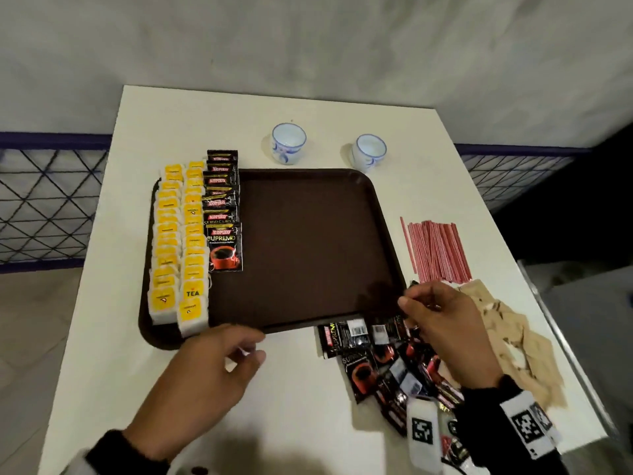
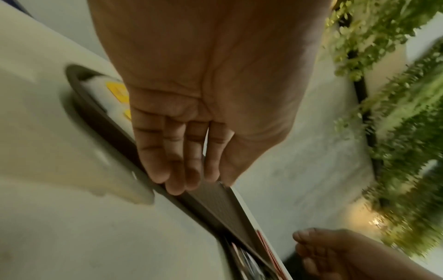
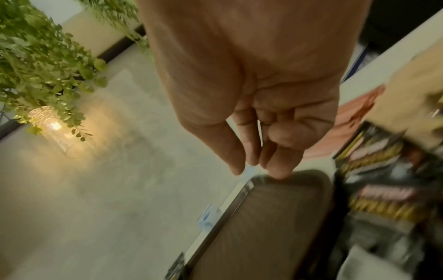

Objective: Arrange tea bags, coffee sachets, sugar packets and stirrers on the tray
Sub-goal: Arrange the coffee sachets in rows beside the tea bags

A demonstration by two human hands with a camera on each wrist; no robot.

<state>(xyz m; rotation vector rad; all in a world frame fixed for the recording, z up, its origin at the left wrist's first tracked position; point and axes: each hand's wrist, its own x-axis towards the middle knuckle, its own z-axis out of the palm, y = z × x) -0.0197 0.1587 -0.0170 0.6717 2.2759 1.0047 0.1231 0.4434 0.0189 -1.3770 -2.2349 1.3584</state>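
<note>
A brown tray (image 1: 308,252) lies mid-table. Two columns of yellow tea bags (image 1: 178,241) fill its left side, with a column of black coffee sachets (image 1: 222,214) beside them. Loose coffee sachets (image 1: 383,358) are heaped on the table by the tray's front right corner. My left hand (image 1: 253,344) hovers at the tray's front edge, fingers relaxed, holding nothing; the left wrist view shows the left hand (image 2: 201,185) above the tray (image 2: 107,128) rim. My right hand (image 1: 409,298) hangs over the front right corner, above the heap; in the right wrist view the right hand (image 3: 256,168) looks empty.
Red stirrers (image 1: 435,248) lie in a bundle right of the tray. Brown sugar packets (image 1: 513,337) are spread near the table's right edge. Two small blue-and-white cups (image 1: 288,142) (image 1: 370,152) stand behind the tray. The tray's middle and right are bare.
</note>
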